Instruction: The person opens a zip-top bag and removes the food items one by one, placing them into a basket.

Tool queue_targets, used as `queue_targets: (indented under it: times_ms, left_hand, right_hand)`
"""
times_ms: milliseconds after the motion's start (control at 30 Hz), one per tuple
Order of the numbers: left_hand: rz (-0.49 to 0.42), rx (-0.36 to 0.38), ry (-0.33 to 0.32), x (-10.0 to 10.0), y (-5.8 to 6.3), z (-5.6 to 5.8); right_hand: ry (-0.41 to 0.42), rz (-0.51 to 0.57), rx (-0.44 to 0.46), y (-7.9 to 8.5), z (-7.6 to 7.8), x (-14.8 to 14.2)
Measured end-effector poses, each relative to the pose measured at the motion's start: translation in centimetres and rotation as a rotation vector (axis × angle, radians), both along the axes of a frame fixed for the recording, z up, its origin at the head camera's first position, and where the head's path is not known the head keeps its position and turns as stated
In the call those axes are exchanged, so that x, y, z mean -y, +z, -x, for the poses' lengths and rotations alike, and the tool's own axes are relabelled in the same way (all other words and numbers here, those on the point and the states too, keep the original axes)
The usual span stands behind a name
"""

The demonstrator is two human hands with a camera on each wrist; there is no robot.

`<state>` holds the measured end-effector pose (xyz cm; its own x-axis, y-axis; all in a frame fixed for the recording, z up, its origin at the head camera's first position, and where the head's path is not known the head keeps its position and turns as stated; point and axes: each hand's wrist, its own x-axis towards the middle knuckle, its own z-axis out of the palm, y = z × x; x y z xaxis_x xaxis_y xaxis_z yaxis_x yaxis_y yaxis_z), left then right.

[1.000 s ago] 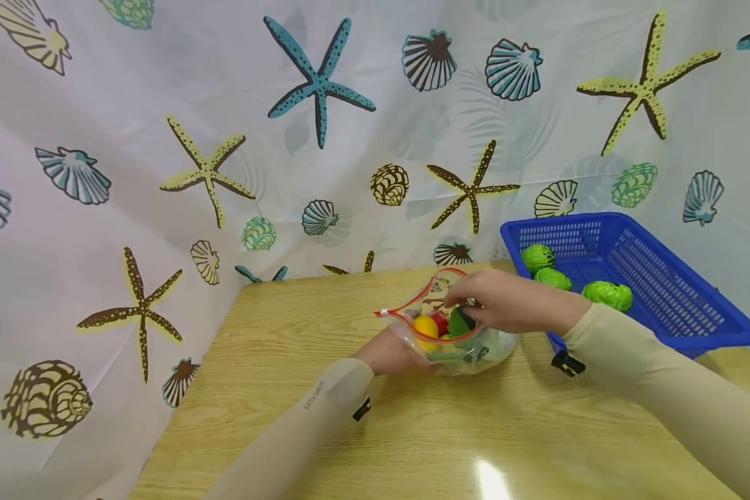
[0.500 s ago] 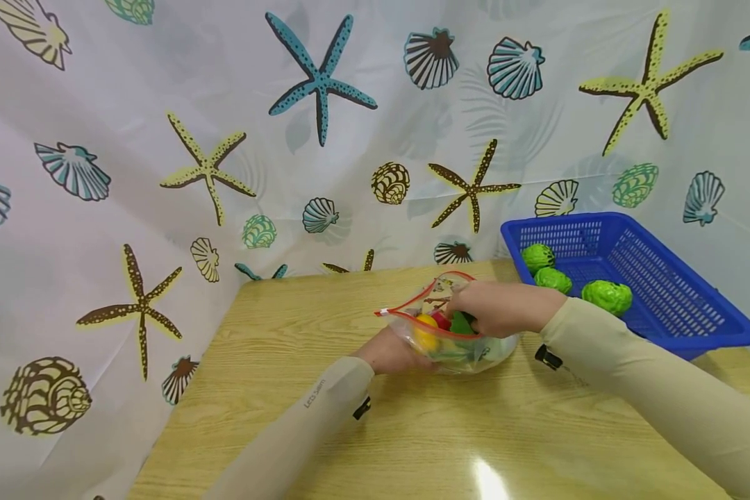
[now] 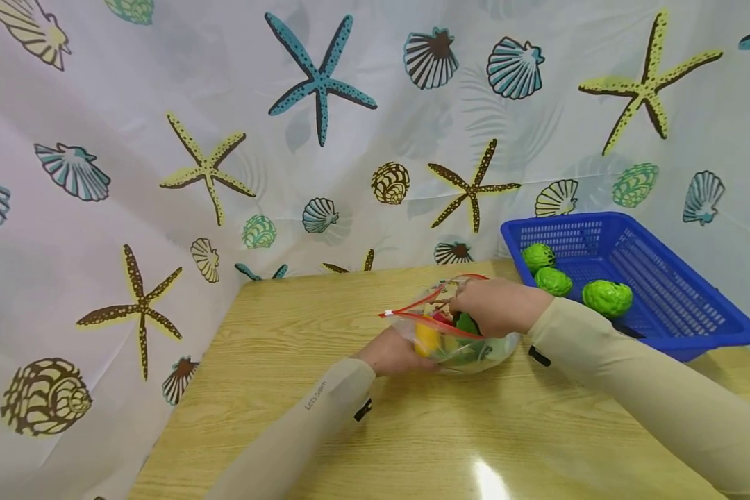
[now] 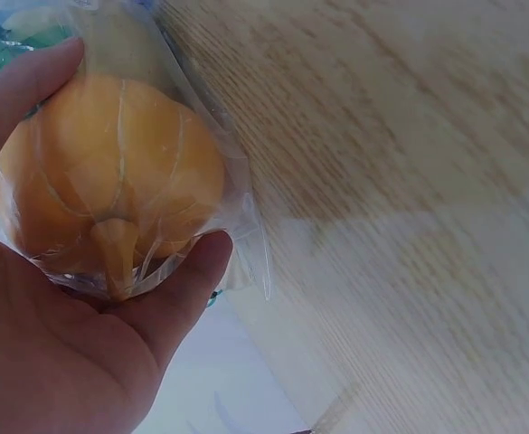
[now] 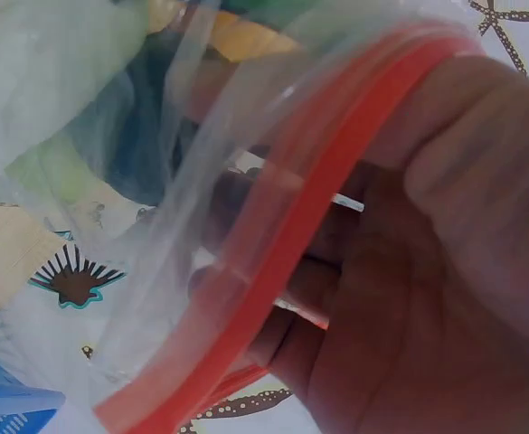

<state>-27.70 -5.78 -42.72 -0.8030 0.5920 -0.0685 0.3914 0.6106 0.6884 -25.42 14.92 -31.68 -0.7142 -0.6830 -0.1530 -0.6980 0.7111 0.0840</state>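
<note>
A clear zip bag (image 3: 489, 355) with a red zip edge rests on the table, its mouth gaping upward. From the left side my left hand (image 3: 392, 353) cups it, gripping a small orange pumpkin (image 4: 110, 163) through the plastic, thumb and fingers curved around it. My right hand (image 3: 503, 305) reaches down through the mouth. In the right wrist view its loosely bent fingers show through the film, the thumb beside a dark blue-green rounded thing (image 5: 133, 127); the fingertips are partly hidden. A red thing (image 3: 441, 317) and a green one (image 3: 467, 324) also lie inside.
To the right stands a blue slotted basket (image 3: 700, 305) with three bumpy green fruits, the nearest one (image 3: 607, 298) at its front. A patterned curtain (image 3: 350, 139) hangs behind the wooden table (image 3: 300, 305).
My right hand and forearm have shifted left and a little lower, sinking into the bag. The bag's red rim has tilted and narrowed. My left hand has stayed on the pumpkin.
</note>
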Motion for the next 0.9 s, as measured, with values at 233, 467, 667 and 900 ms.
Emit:
queue_targets:
  times_ms: [233,467,667,900]
  left_hand:
    - [0.026,-0.006,0.001,0.0,0.1,0.0]
    - [0.046,-0.027,0.021,-0.1,0.0,-0.1]
    - [0.035,-0.03,0.017,-0.3,0.1,-0.3]
    - [0.021,-0.066,-0.019,-0.4,0.0,-0.1]
  right_hand:
    - [-0.034,-0.045,-0.017,-0.5,0.5,-0.1]
    - [-0.004,0.034,0.018,-0.8,1.0,-0.9]
    - [0.006,0.142,0.093,-0.6,1.3,-1.7]
    - [0.033,0.315,0.104,-0.2,1.2,-2.3]
